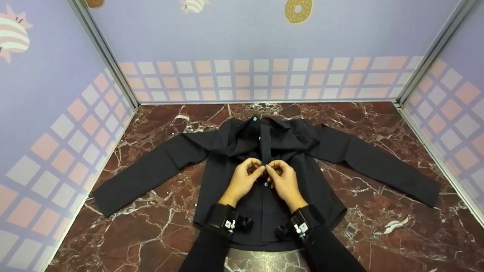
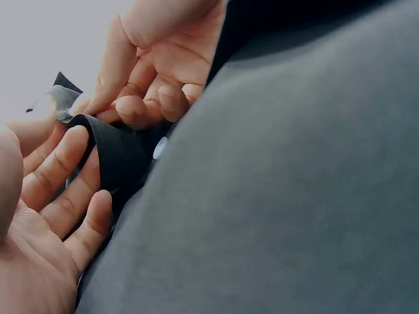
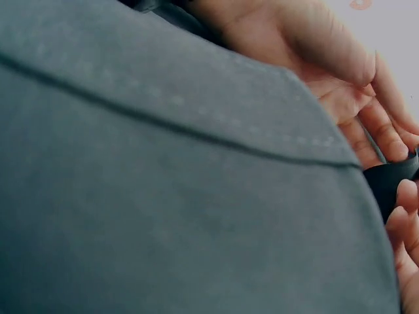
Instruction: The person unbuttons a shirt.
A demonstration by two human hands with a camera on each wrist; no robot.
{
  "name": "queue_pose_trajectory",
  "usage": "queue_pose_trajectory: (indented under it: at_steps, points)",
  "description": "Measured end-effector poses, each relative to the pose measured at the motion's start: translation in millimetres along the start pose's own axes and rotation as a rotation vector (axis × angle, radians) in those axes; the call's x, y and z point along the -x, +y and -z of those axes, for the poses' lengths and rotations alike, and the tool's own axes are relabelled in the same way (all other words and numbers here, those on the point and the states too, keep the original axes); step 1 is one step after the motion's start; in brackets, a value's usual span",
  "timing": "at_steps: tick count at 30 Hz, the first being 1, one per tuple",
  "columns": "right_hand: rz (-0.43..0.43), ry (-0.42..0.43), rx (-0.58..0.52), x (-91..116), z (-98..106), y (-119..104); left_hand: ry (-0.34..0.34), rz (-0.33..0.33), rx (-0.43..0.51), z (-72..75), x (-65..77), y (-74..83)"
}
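A dark button-up shirt (image 1: pixel 219 181) lies spread out, front up, with its collar at the far side. Over the middle of its front, my left hand (image 1: pixel 244 179) pinches the edge of the button placket (image 1: pixel 266 145) between thumb and fingers. Fingertips nearly meeting it, my right hand (image 1: pixel 284 180) pinches the same raised strip from the other side. In the left wrist view the placket fold (image 2: pixel 121 154) bends up between both hands. A pale button (image 2: pixel 160 148) shows just beside the fingers. Whatever lies right between the fingertips is hidden.
The shirt's sleeves stretch out to the left (image 1: pixel 140 173) and right (image 1: pixel 389 170). Another button (image 1: pixel 255 118) shows at the collar. Beneath is a red-brown marbled tabletop (image 1: pixel 159 223), bounded by a patterned back wall (image 1: pixel 242 45) and side walls.
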State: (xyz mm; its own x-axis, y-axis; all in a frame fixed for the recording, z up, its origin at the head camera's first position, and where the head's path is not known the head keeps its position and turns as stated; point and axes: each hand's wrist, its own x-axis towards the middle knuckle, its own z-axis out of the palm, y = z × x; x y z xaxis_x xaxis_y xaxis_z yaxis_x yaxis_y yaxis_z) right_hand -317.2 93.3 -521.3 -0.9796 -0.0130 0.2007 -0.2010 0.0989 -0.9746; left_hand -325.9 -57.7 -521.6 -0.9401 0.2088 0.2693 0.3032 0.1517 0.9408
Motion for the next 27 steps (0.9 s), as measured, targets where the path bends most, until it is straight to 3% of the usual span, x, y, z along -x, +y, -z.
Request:
queue_pose_trajectory:
  at_steps: [6, 12, 14, 21, 27]
  points:
    - [-0.009, -0.025, -0.031, -1, 2, 1, 0.067, -0.034, -0.076, -4.6, -6.3, -26.0]
    - [0.014, -0.025, 0.024, 0, 0, -2, 0.065, -0.026, -0.131, -3.3, -7.2, -31.1]
    - [0.016, -0.024, 0.025, -1, -1, -2, 0.073, -0.04, -0.106, -2.6, -7.2, -30.5]
    - [0.011, -0.043, -0.037, -2, 1, 3, 0.091, -0.055, 0.006, 1.9, 0.7, 2.7]
    - [0.026, -0.072, -0.053, -2, 3, 5, 0.12, -0.062, -0.004, 2.0, 1.8, 2.4]
